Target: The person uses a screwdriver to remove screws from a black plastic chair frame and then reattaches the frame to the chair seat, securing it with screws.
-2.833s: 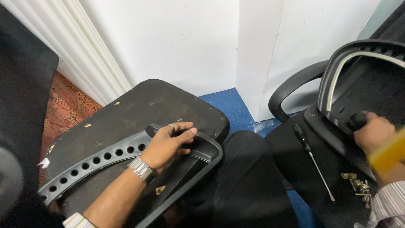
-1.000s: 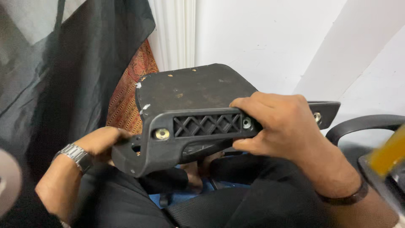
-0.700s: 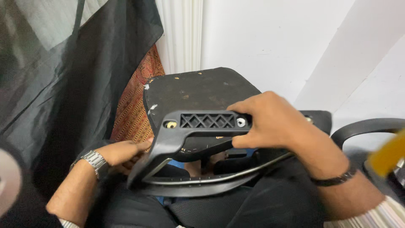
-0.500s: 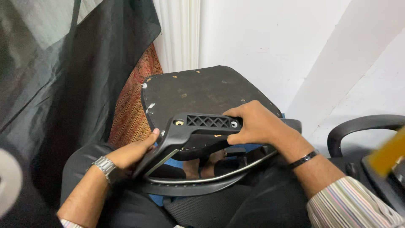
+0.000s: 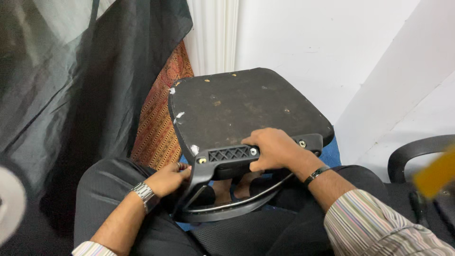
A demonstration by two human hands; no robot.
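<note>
The person is sitting w/ a black chair seat (image 5: 246,106) turned underside-up, resting across the lap, centre of view, its far edge pointing toward the white wall (image 5: 308,38). A black plastic armrest (image 5: 222,189) is lying against the seat's near edge: its flat mounting plate w/ a lattice pattern is sitting on the seat's edge, w/ silver bolt heads (image 5: 253,151) showing at either end of the lattice, & its curved loop is hanging down over the lap.

Right hand (image 5: 272,149) is lying over the right part of the mounting plate, fingers curled & clenching the plate against the seat. A dark band is sitting on that wrist; striped sleeve at near right. Left hand (image 5: 168,178) is at the left end of the armrest where the loop is bending down, fingers closed around its upright part; ring on one finger, metal watch (image 5: 144,195) on the wrist.

Black cloth (image 5: 71,85) is hanging at far left, patterned red-brown fabric (image 5: 159,118) just beside the seat's left edge. Another chair's black armrest loop (image 5: 417,151) is showing at right, well apart. Blurred yellow thing (image 5: 436,173) at right edge. No packages, labels or signs showing.
</note>
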